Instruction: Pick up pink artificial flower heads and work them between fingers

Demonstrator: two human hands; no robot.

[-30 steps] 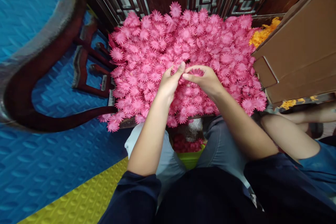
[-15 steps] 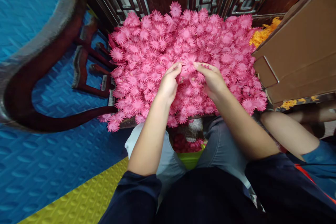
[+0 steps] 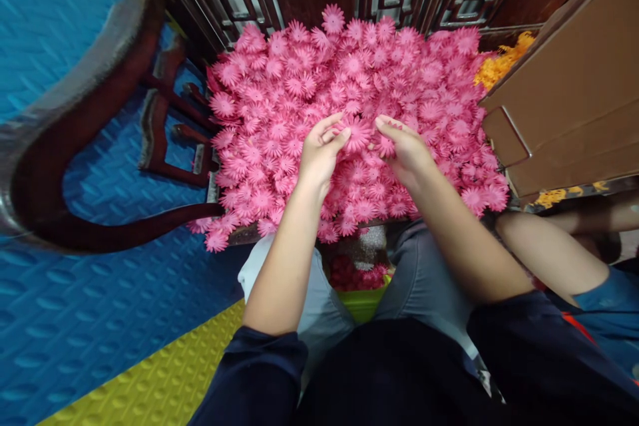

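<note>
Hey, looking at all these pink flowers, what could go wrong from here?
Edge blooms at the front left corner of the pink heap could tumble onto the blue mat. The flower by the left hand might get lost among matching ones. Orange pieces near the far right corner might mix in.

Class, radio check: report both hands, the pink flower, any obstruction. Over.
Left hand at pink flower's edge. Right hand opposite, grip unclear. Flower between hands, face showing. Nothing seen blocking; flower pile beneath.

Pink flowers (image 3: pixel 349 66), blue ridged mat (image 3: pixel 100 293), yellow dimpled strip (image 3: pixel 164 366), brown cardboard (image 3: pixel 574 93), dark sleeves (image 3: pixel 262 366), probably navy
</note>
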